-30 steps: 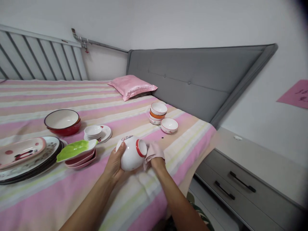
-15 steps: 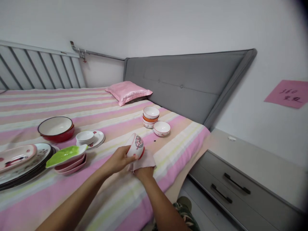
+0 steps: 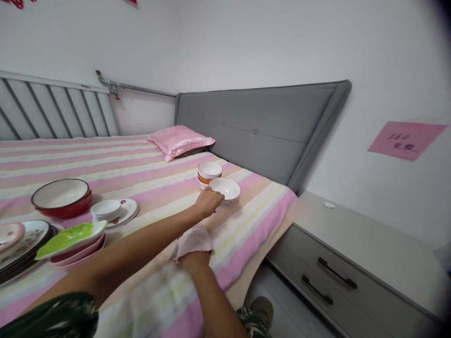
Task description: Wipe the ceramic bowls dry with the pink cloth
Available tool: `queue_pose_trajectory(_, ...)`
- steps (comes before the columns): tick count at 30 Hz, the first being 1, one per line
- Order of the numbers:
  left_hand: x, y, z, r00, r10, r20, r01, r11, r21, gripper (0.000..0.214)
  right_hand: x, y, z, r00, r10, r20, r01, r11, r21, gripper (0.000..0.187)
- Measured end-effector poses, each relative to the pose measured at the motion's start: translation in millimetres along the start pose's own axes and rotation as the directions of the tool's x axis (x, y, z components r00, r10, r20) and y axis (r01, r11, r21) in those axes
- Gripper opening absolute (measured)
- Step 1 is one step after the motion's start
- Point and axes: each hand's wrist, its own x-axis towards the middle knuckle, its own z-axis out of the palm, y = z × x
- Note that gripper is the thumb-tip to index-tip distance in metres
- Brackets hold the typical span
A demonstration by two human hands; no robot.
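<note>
My left hand (image 3: 207, 202) is stretched out across the striped bed sheet (image 3: 141, 178), its fingers closed on the near rim of a white bowl with a red rim (image 3: 227, 188). That bowl rests on the bed just in front of a stack of white and orange bowls (image 3: 209, 170). My right hand (image 3: 192, 256) stays close to me at the bed's edge, wrapped in a pink cloth (image 3: 192, 240) that hides its fingers.
At the left lie a red bowl (image 3: 59, 198), small white saucers (image 3: 110, 209), a green leaf dish on pink dishes (image 3: 70, 236) and stacked plates (image 3: 21, 239). A pink pillow (image 3: 179, 140) sits by the grey headboard (image 3: 253, 126). A grey drawer unit (image 3: 345, 263) stands to the right.
My left hand carried the white bowl away from the cloth and out to the bowls near the headboard. The right hand with the cloth stayed near the bed edge. The view swung right.
</note>
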Motion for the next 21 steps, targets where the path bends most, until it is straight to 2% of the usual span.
queue_pose_trajectory(4,29.1,-1.0,5.8,0.999,0.012,0.033,-0.014,0.997,0.080,0.016,2.4,0.2,0.5,1.000,-0.017,-0.023,0.016,0.999,-0.028,0.033)
queue_pose_trajectory(7,43.9,-3.3,12.4,0.998,-0.024,0.058,0.017,0.992,0.125,0.026,4.0,3.0,4.5,0.997,-0.074,-0.027,0.072,0.995,-0.072,0.036)
queue_pose_trajectory(10,56.1,-7.1,19.9,0.994,-0.072,0.082,0.059,0.987,0.153,0.028,6.6,4.5,8.3,0.997,-0.081,-0.005,0.079,0.984,-0.158,0.037)
queue_pose_trajectory(15,71.6,-13.3,31.8,0.982,-0.126,0.138,0.101,0.979,0.175,0.030,10.3,2.9,7.6,0.995,-0.078,0.057,0.090,0.967,-0.239,0.035)
queue_pose_trajectory(21,79.5,-18.4,45.4,0.974,-0.101,0.201,0.074,0.987,0.141,0.032,5.9,1.8,5.0,0.995,-0.063,0.080,0.077,0.978,-0.193,0.041)
